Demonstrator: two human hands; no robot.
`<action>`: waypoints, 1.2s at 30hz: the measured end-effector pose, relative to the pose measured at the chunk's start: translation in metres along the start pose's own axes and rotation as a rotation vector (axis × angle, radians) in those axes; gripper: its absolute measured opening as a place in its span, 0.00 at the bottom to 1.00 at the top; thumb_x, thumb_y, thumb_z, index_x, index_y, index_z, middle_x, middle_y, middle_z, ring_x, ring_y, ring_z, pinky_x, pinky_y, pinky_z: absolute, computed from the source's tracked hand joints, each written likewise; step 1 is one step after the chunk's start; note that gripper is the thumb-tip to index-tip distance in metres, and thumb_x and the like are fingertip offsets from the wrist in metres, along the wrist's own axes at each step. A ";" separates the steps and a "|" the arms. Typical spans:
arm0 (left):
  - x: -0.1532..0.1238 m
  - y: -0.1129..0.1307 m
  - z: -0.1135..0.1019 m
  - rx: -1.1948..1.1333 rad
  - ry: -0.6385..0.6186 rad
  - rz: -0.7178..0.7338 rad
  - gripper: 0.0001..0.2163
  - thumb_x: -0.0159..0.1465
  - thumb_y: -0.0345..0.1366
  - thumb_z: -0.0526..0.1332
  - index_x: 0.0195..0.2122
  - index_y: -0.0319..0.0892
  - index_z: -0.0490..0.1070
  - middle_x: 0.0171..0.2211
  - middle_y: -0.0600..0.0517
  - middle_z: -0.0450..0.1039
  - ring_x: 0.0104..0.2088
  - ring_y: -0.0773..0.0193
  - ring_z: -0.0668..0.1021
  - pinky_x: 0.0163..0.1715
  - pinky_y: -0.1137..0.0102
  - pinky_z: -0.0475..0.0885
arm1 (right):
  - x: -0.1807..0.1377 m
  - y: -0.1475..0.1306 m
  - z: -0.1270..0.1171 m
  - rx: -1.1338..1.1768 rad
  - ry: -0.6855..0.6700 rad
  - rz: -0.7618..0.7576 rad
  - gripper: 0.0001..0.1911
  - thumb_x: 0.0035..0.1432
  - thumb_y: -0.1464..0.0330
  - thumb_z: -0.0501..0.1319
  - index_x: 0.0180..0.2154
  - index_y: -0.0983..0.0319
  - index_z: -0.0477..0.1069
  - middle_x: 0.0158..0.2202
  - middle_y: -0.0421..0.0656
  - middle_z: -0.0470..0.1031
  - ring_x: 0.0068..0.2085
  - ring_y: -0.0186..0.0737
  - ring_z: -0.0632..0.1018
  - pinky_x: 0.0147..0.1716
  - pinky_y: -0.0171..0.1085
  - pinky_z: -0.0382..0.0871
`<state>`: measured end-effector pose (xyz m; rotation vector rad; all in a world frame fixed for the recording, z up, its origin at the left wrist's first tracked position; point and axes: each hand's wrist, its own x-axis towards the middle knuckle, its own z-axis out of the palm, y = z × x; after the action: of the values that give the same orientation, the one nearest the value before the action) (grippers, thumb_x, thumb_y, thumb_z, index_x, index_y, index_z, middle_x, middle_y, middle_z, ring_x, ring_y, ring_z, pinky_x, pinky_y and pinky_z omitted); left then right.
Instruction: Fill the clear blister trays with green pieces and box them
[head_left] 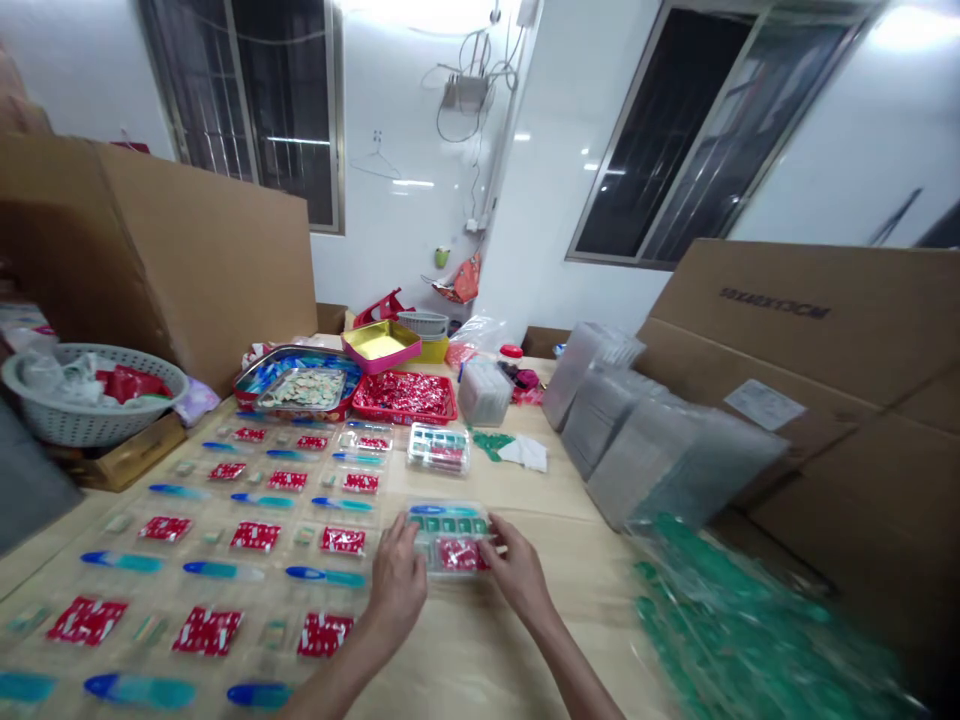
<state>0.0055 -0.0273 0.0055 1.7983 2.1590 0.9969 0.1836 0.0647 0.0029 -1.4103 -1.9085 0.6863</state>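
A transparent plastic case (450, 572) lies flat on the table in front of me. Inside it show a blue pen-like tool, a green piece with small square compartments and a red patterned packet (459, 554). My left hand (396, 578) grips the left side of this case, fingers bent over its edge. On the opposite side, my right hand (519, 570) holds the right edge, its thumb and fingers by the red packet. Just beyond stands a small stack of similar filled cases (439, 450). To the left, rows of open transparent trays (285, 540) each hold a blue tool and a red packet.
Behind are a red tray of shiny red packets (405, 395), a metal tray of small pale pieces (304, 388) and a gold-lined box (382, 342). Stacked transparent trays (637, 440), green pieces in plastic (750, 620) and a large carton (847, 400) stand right. A grey basket (90, 410) sits left.
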 end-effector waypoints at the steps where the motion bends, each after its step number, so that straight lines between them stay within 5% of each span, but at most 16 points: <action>1: 0.011 -0.001 0.004 0.018 -0.017 -0.006 0.21 0.57 0.24 0.50 0.53 0.34 0.65 0.57 0.36 0.64 0.58 0.50 0.66 0.57 0.51 0.64 | 0.013 0.001 0.004 -0.030 0.003 -0.004 0.23 0.49 0.65 0.55 0.47 0.66 0.71 0.39 0.50 0.78 0.36 0.45 0.79 0.36 0.41 0.74; 6: 0.030 -0.010 0.009 0.053 -0.085 0.007 0.22 0.57 0.26 0.54 0.54 0.32 0.62 0.56 0.35 0.65 0.58 0.49 0.67 0.57 0.51 0.64 | 0.032 0.017 0.019 -0.084 -0.009 -0.026 0.23 0.49 0.64 0.56 0.46 0.67 0.72 0.40 0.53 0.76 0.39 0.49 0.78 0.42 0.46 0.72; 10: 0.015 -0.026 -0.040 0.063 -0.115 0.049 0.24 0.62 0.39 0.55 0.59 0.35 0.57 0.61 0.39 0.59 0.62 0.53 0.60 0.61 0.56 0.57 | 0.015 0.021 0.022 -0.220 0.033 -0.277 0.30 0.52 0.56 0.57 0.54 0.64 0.64 0.55 0.57 0.66 0.56 0.58 0.67 0.51 0.55 0.63; 13: -0.004 -0.038 -0.090 0.056 -0.125 0.095 0.22 0.63 0.41 0.54 0.56 0.37 0.61 0.57 0.41 0.64 0.60 0.53 0.63 0.60 0.54 0.57 | 0.008 0.015 0.023 -0.307 -0.045 -0.482 0.35 0.51 0.52 0.59 0.57 0.62 0.61 0.61 0.57 0.58 0.61 0.60 0.60 0.53 0.56 0.61; 16: -0.016 -0.044 -0.107 -0.060 -0.145 0.026 0.17 0.62 0.39 0.54 0.51 0.40 0.67 0.51 0.43 0.71 0.54 0.54 0.69 0.56 0.55 0.63 | 0.011 0.011 0.020 -0.203 -0.055 -0.283 0.36 0.51 0.51 0.57 0.56 0.65 0.61 0.60 0.59 0.60 0.60 0.58 0.62 0.54 0.54 0.62; 20: 0.002 -0.033 -0.063 -0.283 -0.222 -0.225 0.20 0.61 0.38 0.55 0.53 0.38 0.64 0.52 0.42 0.70 0.48 0.58 0.75 0.49 0.63 0.70 | 0.023 0.020 0.006 -0.042 -0.023 0.041 0.29 0.54 0.53 0.52 0.49 0.68 0.69 0.44 0.56 0.75 0.45 0.53 0.77 0.44 0.48 0.71; 23: 0.029 -0.017 -0.020 -0.246 -0.218 -0.307 0.19 0.59 0.31 0.54 0.53 0.35 0.64 0.49 0.40 0.72 0.49 0.55 0.74 0.51 0.62 0.67 | 0.024 0.023 0.001 -0.002 -0.032 0.050 0.23 0.52 0.54 0.54 0.38 0.64 0.75 0.27 0.47 0.78 0.31 0.49 0.79 0.32 0.43 0.73; 26: 0.046 -0.011 0.006 -0.213 -0.199 -0.315 0.18 0.54 0.21 0.52 0.45 0.35 0.70 0.44 0.42 0.75 0.49 0.56 0.75 0.51 0.65 0.66 | 0.020 0.021 0.006 0.065 -0.066 0.016 0.22 0.50 0.52 0.55 0.30 0.63 0.77 0.23 0.45 0.77 0.30 0.50 0.79 0.31 0.42 0.73; 32: 0.064 -0.011 0.010 -0.296 -0.070 -0.335 0.24 0.51 0.24 0.54 0.51 0.39 0.68 0.47 0.47 0.75 0.51 0.57 0.73 0.52 0.69 0.65 | 0.025 0.017 0.013 0.315 -0.086 0.053 0.27 0.49 0.48 0.56 0.33 0.65 0.78 0.29 0.48 0.80 0.37 0.52 0.78 0.36 0.41 0.72; 36: 0.117 0.001 -0.002 -0.410 0.036 -0.282 0.24 0.51 0.25 0.55 0.51 0.40 0.69 0.45 0.48 0.76 0.49 0.57 0.74 0.50 0.70 0.66 | 0.067 -0.003 0.001 0.258 -0.019 0.037 0.27 0.52 0.49 0.53 0.35 0.66 0.76 0.28 0.46 0.78 0.32 0.46 0.77 0.27 0.36 0.70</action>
<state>-0.0260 0.0798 0.0408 1.2632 1.9698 1.2875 0.1673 0.1277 0.0180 -1.2822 -1.7405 0.9304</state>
